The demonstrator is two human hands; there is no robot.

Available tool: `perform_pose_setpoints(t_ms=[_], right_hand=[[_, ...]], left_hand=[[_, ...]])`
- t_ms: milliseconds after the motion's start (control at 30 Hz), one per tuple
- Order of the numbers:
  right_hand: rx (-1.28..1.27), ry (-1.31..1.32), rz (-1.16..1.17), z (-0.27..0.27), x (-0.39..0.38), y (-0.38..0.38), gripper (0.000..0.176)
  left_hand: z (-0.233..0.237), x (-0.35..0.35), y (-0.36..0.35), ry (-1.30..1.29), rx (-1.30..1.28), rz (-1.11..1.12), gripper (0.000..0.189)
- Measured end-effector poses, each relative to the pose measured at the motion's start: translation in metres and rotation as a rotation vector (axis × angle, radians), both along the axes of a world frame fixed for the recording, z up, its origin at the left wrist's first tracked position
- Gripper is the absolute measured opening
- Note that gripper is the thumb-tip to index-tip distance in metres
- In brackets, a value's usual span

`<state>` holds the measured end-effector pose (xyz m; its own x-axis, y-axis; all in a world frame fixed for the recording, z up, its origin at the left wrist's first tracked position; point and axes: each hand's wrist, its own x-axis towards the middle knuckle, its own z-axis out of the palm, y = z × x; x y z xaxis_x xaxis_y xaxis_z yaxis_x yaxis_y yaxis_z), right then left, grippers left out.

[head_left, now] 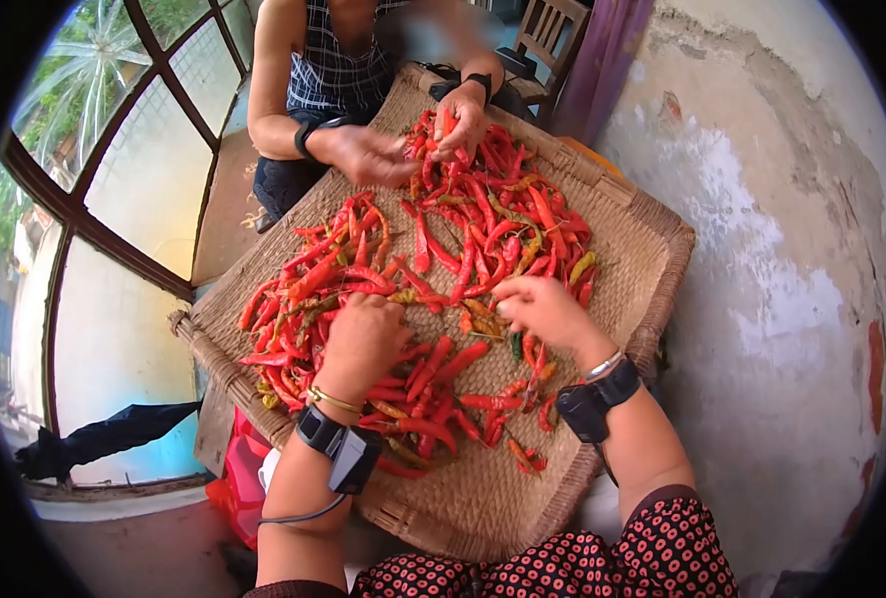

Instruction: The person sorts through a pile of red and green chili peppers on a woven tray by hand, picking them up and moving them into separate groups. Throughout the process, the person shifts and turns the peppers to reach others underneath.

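Observation:
Red chili peppers (433,374), some with yellowish or brown patches, lie in loose heaps on a woven tray (493,498). Over the left heap is my left hand (365,334), its fingers curled down among the peppers; what they grip is hidden. My right hand (546,311) hovers above the tray's middle, right of a small group of orange-brown peppers (481,319). Its thumb and forefinger are drawn together, and whatever is between them is too small to make out. A small dark green piece (517,346) lies just below that hand.
Across the tray, another person's hands (463,120) hold a red pepper above the far heap. A window (124,299) stands at left and a rough wall (762,279) at right. A folded black umbrella (114,439) and a red bag (244,473) are at lower left.

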<state>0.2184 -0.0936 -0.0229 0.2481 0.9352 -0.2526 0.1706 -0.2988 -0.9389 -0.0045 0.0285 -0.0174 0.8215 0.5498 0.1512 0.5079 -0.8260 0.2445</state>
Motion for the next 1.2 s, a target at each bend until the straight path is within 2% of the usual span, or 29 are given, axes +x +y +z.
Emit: perform_pose_setpoints(t_ms=[33, 100, 167, 200, 267, 300, 367, 433, 500, 533, 633, 700, 767, 800, 833, 900, 967, 1033, 1067, 1100, 1167, 1200], right_hand=[[0.007, -0.032, 0.095, -0.010, -0.003, 0.000, 0.029], [0.180, -0.343, 0.237, -0.021, -0.013, 0.001, 0.032], [0.201, -0.551, 0.431, -0.023, -0.017, 0.002, 0.029], [0.200, -0.550, 0.432, -0.020, -0.020, 0.002, 0.029], [-0.166, -0.454, 0.642, -0.009, -0.025, 0.002, 0.033], [-0.165, -0.457, 0.644, -0.012, -0.025, 0.000, 0.033], [-0.130, -0.674, 0.614, -0.018, -0.027, -0.005, 0.044], [-0.138, -0.703, 0.625, -0.019, -0.031, -0.004, 0.046], [-0.123, -0.863, 0.609, -0.024, -0.035, -0.002, 0.043], [-0.057, -0.881, 0.583, -0.020, -0.038, -0.004, 0.029], [0.079, -0.953, 0.562, -0.031, -0.037, -0.003, 0.016], [0.095, -0.964, 0.562, -0.021, -0.034, -0.004, 0.013], [0.103, -0.971, 0.561, -0.014, -0.027, -0.006, 0.012], [0.200, -0.841, 0.490, -0.012, -0.021, -0.007, 0.013], [0.294, -0.709, 0.420, -0.008, -0.015, -0.008, 0.015], [0.293, -0.680, 0.308, 0.005, 0.000, -0.005, 0.018], [-0.017, -0.285, 0.044, 0.027, 0.008, -0.008, 0.021], [0.277, 0.280, -0.236, 0.019, 0.018, -0.005, 0.029], [0.360, 0.373, -0.392, 0.014, 0.018, -0.001, 0.041], [0.361, 0.376, -0.390, 0.009, 0.017, 0.001, 0.041], [0.276, 0.067, -0.544, 0.001, 0.014, 0.002, 0.047], [0.274, -0.010, -0.437, 0.003, 0.012, -0.001, 0.043]], left_hand=[[-0.002, 0.003, -0.007, -0.053, -0.052, -0.049, 0.017], [-0.010, 0.011, -0.020, 0.071, -0.107, -0.146, 0.020], [-0.013, 0.017, -0.034, 0.150, -0.170, -0.159, 0.022], [-0.014, 0.019, -0.040, 0.225, -0.226, -0.174, 0.024], [-0.018, 0.021, -0.047, 0.211, -0.189, -0.177, 0.027], [-0.021, 0.020, -0.048, 0.197, -0.151, -0.178, 0.030], [-0.026, 0.020, -0.047, 0.164, -0.115, -0.191, 0.030], [-0.024, 0.021, -0.047, 0.230, -0.119, -0.202, 0.029], [-0.031, 0.023, -0.049, 0.239, -0.125, -0.189, 0.022], [-0.035, 0.024, -0.049, 0.222, -0.123, -0.190, 0.019], [-0.035, 0.025, -0.052, 0.131, -0.171, -0.204, 0.011], [-0.027, 0.027, -0.050, 0.103, -0.224, -0.193, 0.014], [-0.022, 0.028, -0.043, -0.205, -0.384, -0.229, 0.019], [-0.015, 0.027, -0.040, -0.283, -0.510, -0.113, 0.025], [-0.006, 0.025, -0.035, -0.287, -0.503, -0.111, 0.025], [0.007, 0.019, -0.028, -0.306, -0.420, 0.083, 0.025], [0.000, 0.015, -0.025, -0.241, -0.358, 0.104, 0.029], [-0.009, 0.010, -0.029, -0.007, -0.148, 0.033, 0.025], [-0.010, 0.008, -0.033, 0.124, -0.163, -0.004, 0.024], [-0.009, 0.010, -0.035, 0.127, -0.162, -0.002, 0.024], [-0.008, 0.013, -0.042, 0.221, -0.182, -0.038, 0.024], [-0.009, 0.014, -0.042, 0.227, -0.169, -0.048, 0.024]])
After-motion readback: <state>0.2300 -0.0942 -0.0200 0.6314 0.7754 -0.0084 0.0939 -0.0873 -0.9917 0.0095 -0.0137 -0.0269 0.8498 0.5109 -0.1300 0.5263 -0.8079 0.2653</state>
